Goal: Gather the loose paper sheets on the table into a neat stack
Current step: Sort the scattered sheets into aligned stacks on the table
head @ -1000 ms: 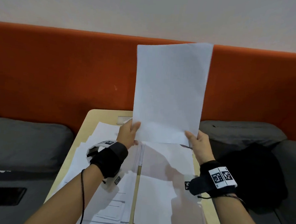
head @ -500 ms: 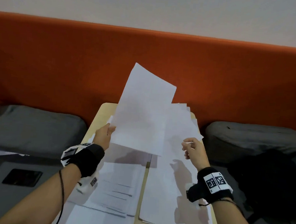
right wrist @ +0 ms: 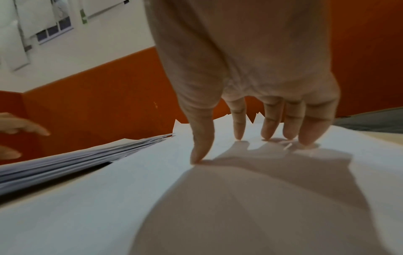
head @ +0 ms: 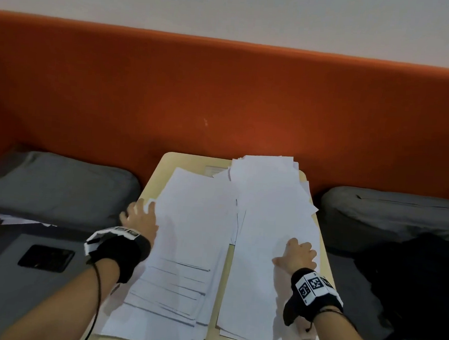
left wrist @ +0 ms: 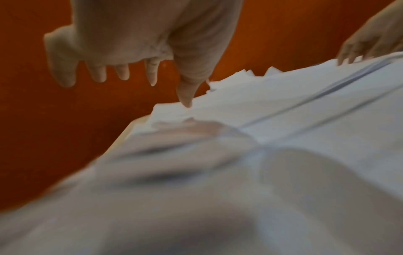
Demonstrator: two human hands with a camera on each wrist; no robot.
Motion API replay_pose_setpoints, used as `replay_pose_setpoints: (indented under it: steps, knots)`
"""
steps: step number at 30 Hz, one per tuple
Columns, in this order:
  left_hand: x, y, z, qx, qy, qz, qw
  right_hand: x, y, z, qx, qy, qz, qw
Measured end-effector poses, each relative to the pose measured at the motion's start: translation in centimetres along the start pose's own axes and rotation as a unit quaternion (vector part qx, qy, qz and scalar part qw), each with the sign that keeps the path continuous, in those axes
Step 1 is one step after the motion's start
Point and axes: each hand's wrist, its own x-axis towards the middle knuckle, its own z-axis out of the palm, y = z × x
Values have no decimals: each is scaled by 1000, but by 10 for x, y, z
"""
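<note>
Two loose piles of white paper cover a small beige table (head: 326,259). The left pile (head: 186,241) is fanned out, its sheet edges staggered toward me. The right pile (head: 270,215) is ragged at its far end. My left hand (head: 139,215) hangs at the left pile's left edge with fingers spread and straight; in the left wrist view its thumb (left wrist: 185,96) touches the paper (left wrist: 283,120). My right hand (head: 298,254) lies flat on the right pile, its straight fingertips (right wrist: 268,134) pressing on the top sheet (right wrist: 109,198).
An orange padded backrest (head: 223,98) rises behind the table. Grey seat cushions (head: 57,184) flank it on both sides. A dark phone (head: 46,257) lies on the left seat, and a black bag (head: 417,284) sits on the right one.
The sheets both hands held upright have come down onto the table. My left hand has let go and moved to the left pile's edge; my right hand now rests flat on the right pile.
</note>
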Motion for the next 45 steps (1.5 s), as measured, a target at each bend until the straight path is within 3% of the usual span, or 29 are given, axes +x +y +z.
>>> replay_pose_setpoints:
  steps: [6,10,12,20,24,28,31,34,35,37,38,42,45]
  knots:
    - [-8,87,-6,-47,-60,103,992,-3,-2,-3,3,-4,16,1000]
    - [-22,101,12,-50,-234,145,960,-8,12,-7,25,7,84,996]
    - [-28,94,29,-39,-273,150,949,-11,20,-8,29,-2,106,994]
    - [-31,88,41,-16,-269,165,949,-16,22,-2,41,31,77,996]
    - [-31,87,44,-21,-265,164,950,-12,19,3,205,55,67,975]
    - [-31,86,45,-25,-263,160,951,2,32,1,254,56,47,964]
    - [-30,88,41,-36,-269,153,950,8,43,-17,347,103,-38,931]
    - [-30,104,19,-152,-227,167,947,-2,42,-48,470,93,-148,865]
    - [-30,113,5,-251,-217,185,925,-8,39,-59,498,82,-176,845]
    - [-28,131,-27,-501,-218,216,809,-21,31,-81,534,77,-214,814]
    - [-27,139,-42,-575,-191,223,764,-27,26,-92,552,83,-230,798]
    - [-21,164,-81,-690,-57,198,694,-44,10,-126,596,138,-274,742]
    - [-17,171,-93,-705,-18,218,675,-49,5,-136,610,170,-280,721]
